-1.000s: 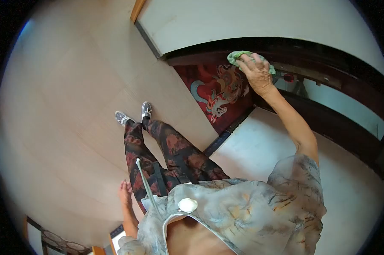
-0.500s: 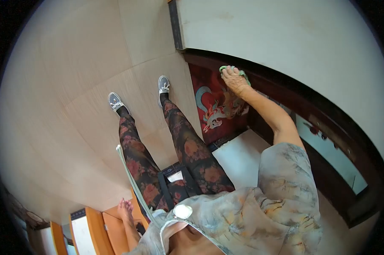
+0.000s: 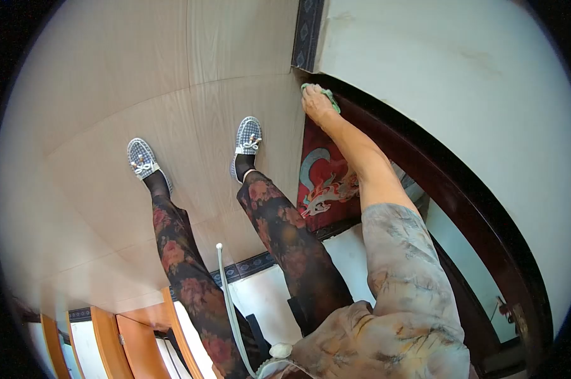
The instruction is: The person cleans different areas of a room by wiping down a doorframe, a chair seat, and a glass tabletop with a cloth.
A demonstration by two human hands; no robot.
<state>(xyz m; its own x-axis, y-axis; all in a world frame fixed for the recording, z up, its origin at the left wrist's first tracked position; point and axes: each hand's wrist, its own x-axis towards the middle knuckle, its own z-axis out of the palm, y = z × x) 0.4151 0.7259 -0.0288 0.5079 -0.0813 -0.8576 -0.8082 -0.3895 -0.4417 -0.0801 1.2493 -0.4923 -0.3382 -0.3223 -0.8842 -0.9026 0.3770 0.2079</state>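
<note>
My right hand [image 3: 317, 104] is closed over a green cloth [image 3: 334, 105] and presses it against the dark brown wooden frame [image 3: 386, 120]. It is at the frame's end, by the corner with the patterned dark baseboard [image 3: 307, 35]. Beside the forearm is a red surface [image 3: 314, 145] painted with a pale blue curve and a white animal-like figure. Part of this picture is hidden behind my arm. My left hand is out of view.
Wood-look floor tiles [image 3: 108, 76] lie under my checked shoes [image 3: 249, 136]. A white wall [image 3: 437, 57] borders the frame. Orange wooden door parts [image 3: 140, 347] stand at the lower left. A pale cord [image 3: 228, 297] hangs in front of my legs.
My right hand has slid the cloth along the frame towards the baseboard corner. The view has shifted, and my left hand, visible before at the lower left, has gone from sight.
</note>
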